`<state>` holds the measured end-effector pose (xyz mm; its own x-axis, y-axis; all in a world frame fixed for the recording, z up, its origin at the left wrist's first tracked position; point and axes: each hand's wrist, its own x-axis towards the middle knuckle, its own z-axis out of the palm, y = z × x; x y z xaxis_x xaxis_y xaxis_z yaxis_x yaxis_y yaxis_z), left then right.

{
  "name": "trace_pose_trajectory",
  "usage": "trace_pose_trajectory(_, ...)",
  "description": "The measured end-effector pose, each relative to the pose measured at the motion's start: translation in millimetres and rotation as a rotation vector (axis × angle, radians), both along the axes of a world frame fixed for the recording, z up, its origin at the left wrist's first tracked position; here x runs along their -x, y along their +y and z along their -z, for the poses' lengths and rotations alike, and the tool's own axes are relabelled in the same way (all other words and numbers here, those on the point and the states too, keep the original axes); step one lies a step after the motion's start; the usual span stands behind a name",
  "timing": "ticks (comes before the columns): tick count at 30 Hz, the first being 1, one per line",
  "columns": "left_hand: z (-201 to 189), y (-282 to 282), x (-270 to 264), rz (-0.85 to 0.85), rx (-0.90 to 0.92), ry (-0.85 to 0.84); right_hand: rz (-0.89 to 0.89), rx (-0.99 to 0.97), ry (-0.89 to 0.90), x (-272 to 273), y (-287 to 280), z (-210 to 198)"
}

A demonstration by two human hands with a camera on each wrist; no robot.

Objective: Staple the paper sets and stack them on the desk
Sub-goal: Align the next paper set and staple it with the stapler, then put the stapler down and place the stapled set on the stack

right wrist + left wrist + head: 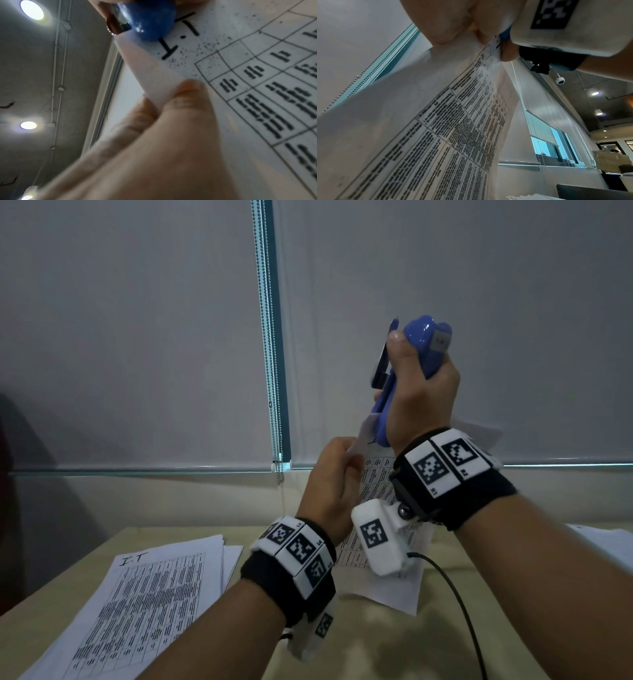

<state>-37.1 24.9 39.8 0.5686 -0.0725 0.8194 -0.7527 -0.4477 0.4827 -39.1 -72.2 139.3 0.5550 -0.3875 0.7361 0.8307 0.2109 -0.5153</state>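
Note:
My right hand (416, 392) grips a blue stapler (426, 344) raised in front of the window blind. Its nose points down onto the top corner of a printed paper set (378, 494). My left hand (337, 474) pinches that same corner between thumb and fingers, and the sheets hang down toward the desk. In the right wrist view the stapler (149, 20) sits on the paper (257, 75) beside the handwritten heading, with my left thumb (187, 97) on the sheet's edge. The left wrist view shows the hanging paper (440, 135) from below.
A stack of printed paper sets (147, 604) lies on the beige desk (394, 642) at the left. More white sheets (613, 542) lie at the right edge. A black cable (460, 597) runs across the desk from my right wrist. The blind's bead chain (270, 371) hangs behind.

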Motion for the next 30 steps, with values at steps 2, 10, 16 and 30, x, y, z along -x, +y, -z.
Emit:
trace_pose_trajectory(2, 4.0, 0.7, 1.1, 0.035, 0.039, 0.061, 0.002, 0.001, -0.001, 0.8, -2.2, 0.1)
trace_pose_trajectory(10, 38.5, 30.5, 0.0, -0.234, 0.167, 0.218, 0.063, -0.068, -0.056, 0.0, -15.1, -9.5)
trace_pose_trajectory(16, 18.1, 112.6, -15.5, -0.442, 0.326, 0.417, 0.222, 0.124, 0.072, -18.3, -39.6, 20.1)
trace_pose_trajectory(30, 78.0, 315.5, 17.3, -0.841, -0.510, 1.086, 0.131, 0.804, 0.893, -66.9, -91.8, 151.4)
